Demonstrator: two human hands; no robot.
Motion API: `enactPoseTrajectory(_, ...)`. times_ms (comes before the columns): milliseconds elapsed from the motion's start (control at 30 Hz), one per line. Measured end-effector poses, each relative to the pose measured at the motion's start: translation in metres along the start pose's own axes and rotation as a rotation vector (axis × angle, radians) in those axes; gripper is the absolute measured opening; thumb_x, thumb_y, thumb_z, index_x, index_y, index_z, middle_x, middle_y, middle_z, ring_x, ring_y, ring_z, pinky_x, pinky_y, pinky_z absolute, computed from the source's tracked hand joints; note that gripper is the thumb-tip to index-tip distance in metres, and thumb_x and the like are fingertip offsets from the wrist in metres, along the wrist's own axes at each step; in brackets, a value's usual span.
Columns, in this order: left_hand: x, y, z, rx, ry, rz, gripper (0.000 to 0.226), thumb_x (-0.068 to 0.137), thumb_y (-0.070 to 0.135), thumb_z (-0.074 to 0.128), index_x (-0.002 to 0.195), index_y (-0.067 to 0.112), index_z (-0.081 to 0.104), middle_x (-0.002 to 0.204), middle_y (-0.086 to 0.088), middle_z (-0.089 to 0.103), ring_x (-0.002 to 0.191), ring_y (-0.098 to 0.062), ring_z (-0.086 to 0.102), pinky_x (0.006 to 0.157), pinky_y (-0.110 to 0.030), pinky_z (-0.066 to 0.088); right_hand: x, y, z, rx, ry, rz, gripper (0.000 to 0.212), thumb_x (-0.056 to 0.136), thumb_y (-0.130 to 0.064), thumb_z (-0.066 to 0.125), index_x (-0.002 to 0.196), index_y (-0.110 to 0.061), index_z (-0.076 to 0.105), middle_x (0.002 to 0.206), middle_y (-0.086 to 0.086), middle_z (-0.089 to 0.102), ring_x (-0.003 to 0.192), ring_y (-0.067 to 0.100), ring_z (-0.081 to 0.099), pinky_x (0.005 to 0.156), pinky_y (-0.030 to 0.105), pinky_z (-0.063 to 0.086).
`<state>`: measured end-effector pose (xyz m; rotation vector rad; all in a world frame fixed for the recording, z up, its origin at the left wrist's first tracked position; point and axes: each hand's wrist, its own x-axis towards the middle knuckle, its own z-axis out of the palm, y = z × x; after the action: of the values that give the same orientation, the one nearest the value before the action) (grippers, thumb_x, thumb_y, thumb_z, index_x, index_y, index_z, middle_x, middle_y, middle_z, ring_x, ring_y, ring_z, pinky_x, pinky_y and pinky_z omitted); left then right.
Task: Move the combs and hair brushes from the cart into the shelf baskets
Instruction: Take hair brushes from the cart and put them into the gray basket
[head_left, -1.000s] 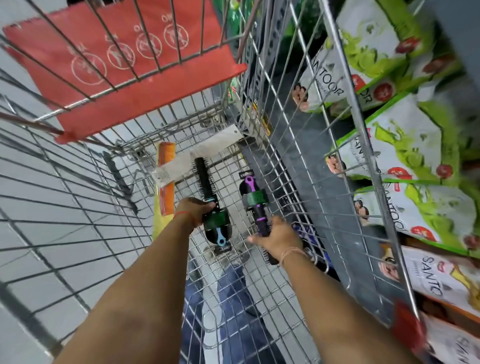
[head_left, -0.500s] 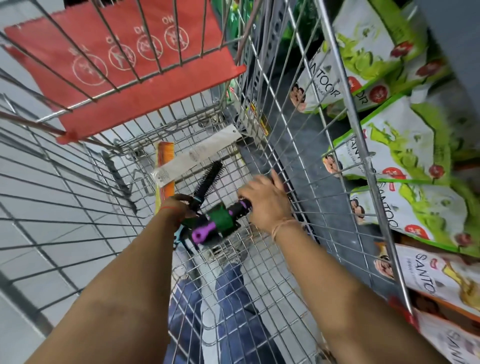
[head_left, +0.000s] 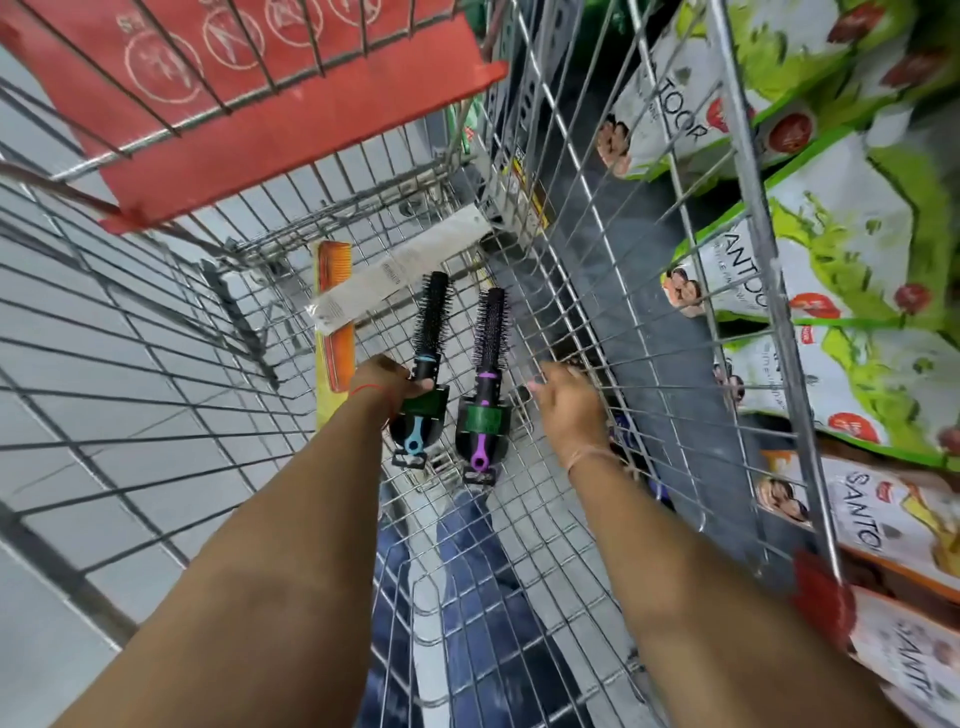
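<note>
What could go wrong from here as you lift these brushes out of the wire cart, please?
1. The left hand pinches only the blue-handled round brush near its neck; the packaged end could swing and slip.
2. The purple-handled round brush lies loose beside it; the open right hand could knock it, and its bristles might catch in the wire cart floor.
3. The orange comb at the far end might be overlooked.

I'm seeing pale grey floor tiles (head_left: 104, 322) running under the wire mesh on the left, dark grout lines showing. On the right, store shelving is holding green-and-white soap packs (head_left: 852, 249), with orange-trimmed packs (head_left: 893, 525) sitting lower down. A dark grey strip (head_left: 623, 291), possibly the shelf base, is running between. Lighting is looking even and bright, edges blurring.
</note>
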<state>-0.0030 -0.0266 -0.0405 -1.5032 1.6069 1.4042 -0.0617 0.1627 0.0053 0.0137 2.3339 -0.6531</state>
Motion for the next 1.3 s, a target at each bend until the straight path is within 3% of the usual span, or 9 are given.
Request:
enactPoseTrajectory(200,-0.005,0.003,0.006,0.328,-0.022,-0.007,0.057,0.065,0.014,0.081,0.116,0.000,0.058,0.122,-0.017,0.064,0.112,-0.030,0.060,0.100,-0.038,0.049,-0.003,-0.009,0.049,-0.062,-0.061,0.172,0.061,0.070,-0.032,0.076,0.119,-0.008,0.049,0.124,0.014,0.053,0.106,0.030,0.058,0.086,0.039,0.054)
enactPoseTrajectory(333,-0.006,0.002,0.005,0.129,-0.074,-0.059,0.056,0.067,0.003,0.079,0.119,0.002,0.058,0.128,-0.017,0.061,0.118,-0.031,0.058,0.105,-0.041,0.046,0.002,-0.011,0.057,0.284,-0.112,0.325,0.050,0.071,-0.012,0.076,0.114,-0.006,0.051,0.115,0.012,0.060,0.063,0.011,0.055,0.046,0.019,0.044)
enactPoseTrajectory(467,-0.018,-0.003,-0.001,-0.148,-0.098,-0.056,0.033,0.068,-0.017,0.069,0.073,0.012,0.056,0.134,-0.019,0.057,0.121,-0.031,0.055,0.106,-0.042,0.043,-0.006,-0.001,0.044,0.424,-0.139,0.313,0.047,0.070,0.000,0.074,0.113,-0.007,0.057,0.120,0.014,0.062,0.088,0.026,0.063,0.063,0.024,0.050)
enactPoseTrajectory(567,-0.041,0.003,-0.009,-0.235,-0.235,0.033,0.037,0.074,-0.025,0.057,0.097,0.004,0.061,0.109,-0.022,0.069,0.106,-0.029,0.057,0.074,-0.031,0.055,-0.022,-0.003,0.032,0.530,-0.066,0.229,0.047,0.068,0.007,0.074,0.110,-0.004,0.055,0.120,0.015,0.063,0.087,0.022,0.062,0.065,0.023,0.052)
enactPoseTrajectory(633,-0.061,0.015,-0.017,-0.280,-0.354,0.127,0.042,0.076,-0.030,0.048,0.106,-0.004,0.062,0.058,-0.006,0.073,0.082,-0.024,0.069,0.046,-0.017,0.055,-0.035,-0.009,0.021,0.623,-0.009,0.175,0.047,0.067,0.011,0.073,0.109,-0.002,0.055,0.119,0.019,0.063,0.097,0.024,0.061,0.079,0.035,0.055)
enactPoseTrajectory(700,-0.085,0.032,-0.026,-0.242,-0.446,0.257,0.046,0.079,-0.032,0.040,0.078,0.004,0.069,0.039,0.006,0.066,0.047,-0.007,0.068,0.039,-0.012,0.050,-0.053,-0.019,0.005,0.736,0.080,0.112,0.047,0.065,0.015,0.072,0.109,0.005,0.057,0.117,0.025,0.063,0.096,0.023,0.058,0.071,0.031,0.056)
enactPoseTrajectory(933,-0.202,0.102,-0.061,0.099,-0.717,0.651,0.040,0.081,-0.028,0.040,0.087,0.008,0.058,0.057,0.004,0.072,0.064,-0.015,0.067,0.059,-0.021,0.053,-0.158,-0.070,-0.079,1.075,0.488,-0.142,0.042,0.065,0.021,0.068,0.072,-0.016,0.051,0.075,0.003,0.061,0.061,0.010,0.059,0.048,0.013,0.051)
enactPoseTrajectory(1033,-0.283,0.151,-0.058,0.226,-0.837,0.789,0.048,0.082,-0.030,0.034,0.075,0.011,0.059,0.048,0.005,0.071,0.049,-0.006,0.069,0.050,-0.015,0.056,-0.217,-0.087,-0.147,1.126,0.681,-0.301,0.043,0.063,0.024,0.066,0.072,-0.014,0.048,0.073,0.000,0.058,0.048,-0.009,0.058,0.052,0.008,0.050)
enactPoseTrajectory(1300,-0.475,0.224,0.019,0.339,-0.919,1.063,0.022,0.086,-0.004,0.055,0.077,0.015,0.060,0.043,0.009,0.069,0.040,0.001,0.065,0.045,-0.012,0.053,-0.340,-0.049,-0.288,1.143,1.076,-0.408,0.024,0.068,0.012,0.070,0.073,-0.009,0.061,0.047,-0.016,0.066,0.046,-0.008,0.058,0.047,0.007,0.046)
